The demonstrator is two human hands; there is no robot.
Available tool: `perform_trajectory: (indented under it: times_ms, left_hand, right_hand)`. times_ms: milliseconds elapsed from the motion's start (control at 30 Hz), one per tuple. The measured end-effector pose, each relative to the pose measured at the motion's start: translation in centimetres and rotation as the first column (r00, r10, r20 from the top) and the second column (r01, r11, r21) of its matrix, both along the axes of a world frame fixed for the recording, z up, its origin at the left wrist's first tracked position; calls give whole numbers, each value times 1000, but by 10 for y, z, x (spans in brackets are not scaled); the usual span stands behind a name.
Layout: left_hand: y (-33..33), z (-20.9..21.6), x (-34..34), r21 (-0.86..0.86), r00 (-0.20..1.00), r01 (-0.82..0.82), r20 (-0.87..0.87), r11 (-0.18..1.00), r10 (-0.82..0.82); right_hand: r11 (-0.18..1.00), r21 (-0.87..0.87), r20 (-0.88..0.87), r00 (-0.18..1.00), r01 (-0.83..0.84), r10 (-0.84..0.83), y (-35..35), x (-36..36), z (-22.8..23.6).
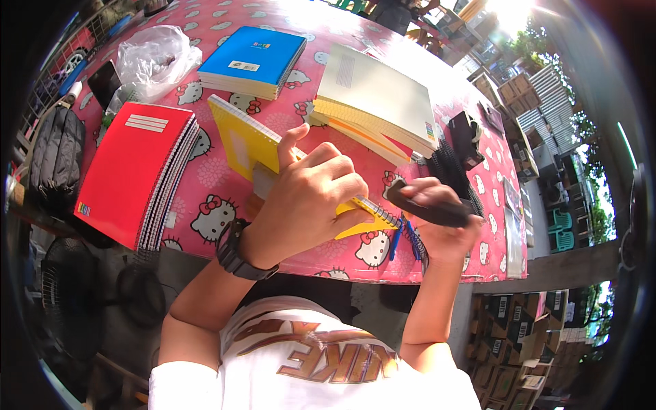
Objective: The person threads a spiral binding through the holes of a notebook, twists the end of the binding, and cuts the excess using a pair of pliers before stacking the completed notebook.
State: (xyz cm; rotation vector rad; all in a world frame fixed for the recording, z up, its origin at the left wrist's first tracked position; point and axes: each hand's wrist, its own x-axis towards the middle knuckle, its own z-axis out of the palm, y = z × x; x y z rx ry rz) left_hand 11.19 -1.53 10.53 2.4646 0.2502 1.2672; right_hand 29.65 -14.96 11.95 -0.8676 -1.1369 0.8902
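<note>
My left hand (318, 188), with a black watch on the wrist, is closed on a yellow spiral notebook (236, 137). The notebook is tilted up on the table, and its wire binding points down to the right; the hand covers its middle. In my right hand (441, 232) is a dark, elongated object (427, 207), smeared by motion, so its kind is unclear. That hand is just right of the notebook's bound end. Several blue pens (397, 240) lie beneath it near the table's front edge.
Stacks of red notebooks (137, 171), blue notebooks (253, 58) and pale-covered notebooks (376, 89) lie around the pink patterned table (355, 263). A clear plastic bag (154, 58) and a phone (104, 83) are at far left. A black box (466, 139) stands at right.
</note>
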Motion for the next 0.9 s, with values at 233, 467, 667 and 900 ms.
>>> perform_trajectory:
  times_ms: [233,467,667,900]
  left_hand:
    - [12,7,-4,-38,996,-89,23,995,90]
    - [19,5,-4,-37,997,-82,12,996,82]
    - [16,5,-9,-107,998,-61,5,992,62]
    - [19,4,-15,-161,1000,-8,-11,987,7]
  right_hand:
    - [983,-180,324,946,45,16,18,0,12]
    - [993,-4,76,990,-118,118,33,7,13]
    - [959,-226,626,780,170,9,45,8,16]
    - [973,-213,538,842,85,44,56,-7,20]
